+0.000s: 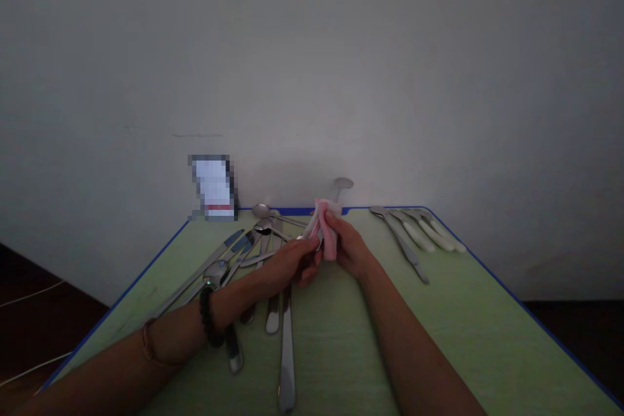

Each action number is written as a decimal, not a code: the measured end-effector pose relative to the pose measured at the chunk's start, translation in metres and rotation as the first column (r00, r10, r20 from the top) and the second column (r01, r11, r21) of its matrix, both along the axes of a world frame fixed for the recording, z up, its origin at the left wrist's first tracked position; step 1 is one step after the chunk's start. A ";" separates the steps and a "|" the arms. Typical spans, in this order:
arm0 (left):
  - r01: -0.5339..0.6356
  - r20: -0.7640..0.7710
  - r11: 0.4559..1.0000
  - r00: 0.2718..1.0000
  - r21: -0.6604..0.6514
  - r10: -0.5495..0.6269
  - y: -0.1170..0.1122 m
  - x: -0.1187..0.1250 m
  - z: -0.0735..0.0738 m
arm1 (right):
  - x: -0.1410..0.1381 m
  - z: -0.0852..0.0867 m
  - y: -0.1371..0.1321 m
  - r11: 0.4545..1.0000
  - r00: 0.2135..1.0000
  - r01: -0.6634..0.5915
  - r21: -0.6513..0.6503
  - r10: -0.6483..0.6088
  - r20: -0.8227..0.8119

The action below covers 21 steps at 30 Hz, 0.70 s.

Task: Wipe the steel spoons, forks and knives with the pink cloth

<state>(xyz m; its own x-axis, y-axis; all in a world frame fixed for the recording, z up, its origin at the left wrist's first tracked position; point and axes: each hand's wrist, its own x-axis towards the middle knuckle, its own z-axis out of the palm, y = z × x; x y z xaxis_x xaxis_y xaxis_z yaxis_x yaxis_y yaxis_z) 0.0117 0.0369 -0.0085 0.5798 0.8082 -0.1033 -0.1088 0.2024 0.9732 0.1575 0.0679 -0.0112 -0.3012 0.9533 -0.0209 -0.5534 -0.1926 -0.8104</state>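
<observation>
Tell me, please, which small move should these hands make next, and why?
Probably the right hand should slide the pink cloth along the spoon toward its bowl. The cloth is pinched around the handle, the left hand seems to hold the handle's lower end, and the bowl sticks out past the cloth, uncovered.

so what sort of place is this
Probably a room in a home, though little of it shows: a green table with a blue edge stands against a plain wall, with loose cutlery spread on it and a pink cloth in use.
</observation>
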 end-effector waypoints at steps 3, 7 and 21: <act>0.031 0.067 0.996 0.997 -0.079 -0.025 0.000 0.001 0.002 | 0.000 0.002 -0.001 1.000 1.000 0.007 -0.001 -0.007 -0.005; 0.057 0.154 0.992 0.987 -0.116 -0.039 0.000 0.001 0.004 | -0.001 0.005 -0.001 1.000 0.999 0.018 0.007 -0.018 -0.033; 0.141 0.283 0.957 0.957 -0.254 -0.066 0.002 -0.004 0.004 | 0.000 -0.001 -0.002 0.999 0.999 -0.007 0.035 0.005 0.043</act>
